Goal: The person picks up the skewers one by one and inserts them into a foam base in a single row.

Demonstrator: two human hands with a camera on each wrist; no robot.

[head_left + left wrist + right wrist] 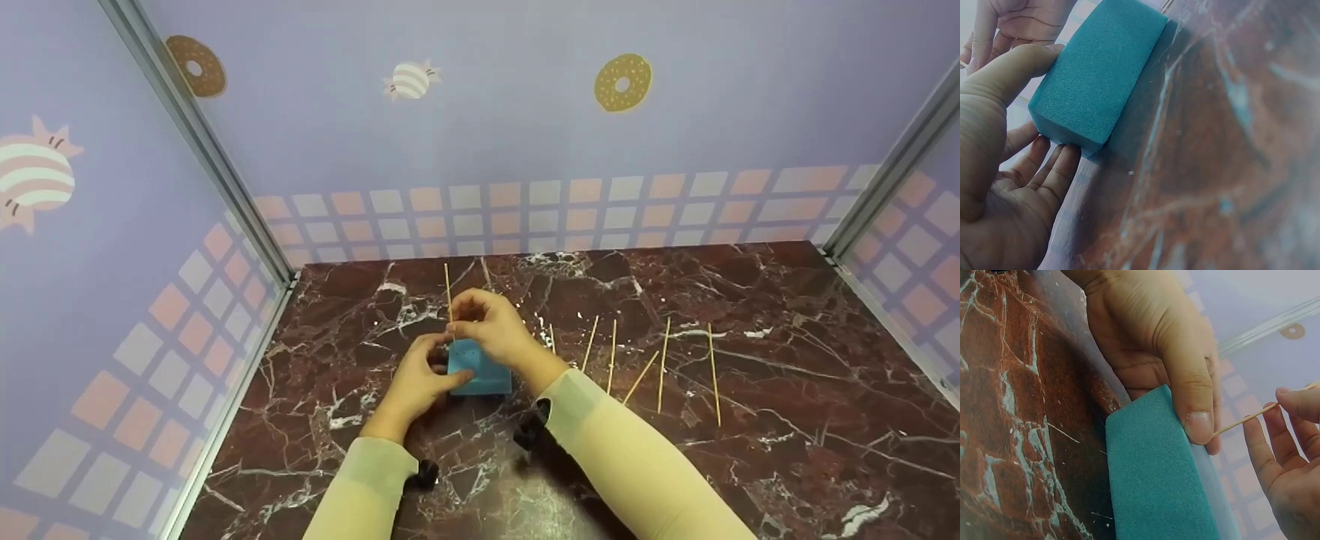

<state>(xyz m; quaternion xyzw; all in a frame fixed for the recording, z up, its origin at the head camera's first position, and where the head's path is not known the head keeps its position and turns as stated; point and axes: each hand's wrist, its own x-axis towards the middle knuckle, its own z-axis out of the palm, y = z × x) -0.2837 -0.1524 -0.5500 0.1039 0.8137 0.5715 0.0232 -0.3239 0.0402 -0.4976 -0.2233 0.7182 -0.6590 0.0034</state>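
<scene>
A light-blue foam block stands on the dark red marbled table, with a few small dark holes in its top. From its left side my left hand grips it, thumb over the top and fingers against the side, as the left wrist view shows. My right hand pinches a thin wooden stick between thumb and fingers above the block's far left corner. The stick is nearly upright, and its lower end meets the block's top close to the left fingertips. Part of the block is hidden behind the right hand.
Several more thin wooden sticks lie spread out on the table to the right of the block. Small white crumbs are scattered near the block's far side. Patterned panels stand at the back, left and right.
</scene>
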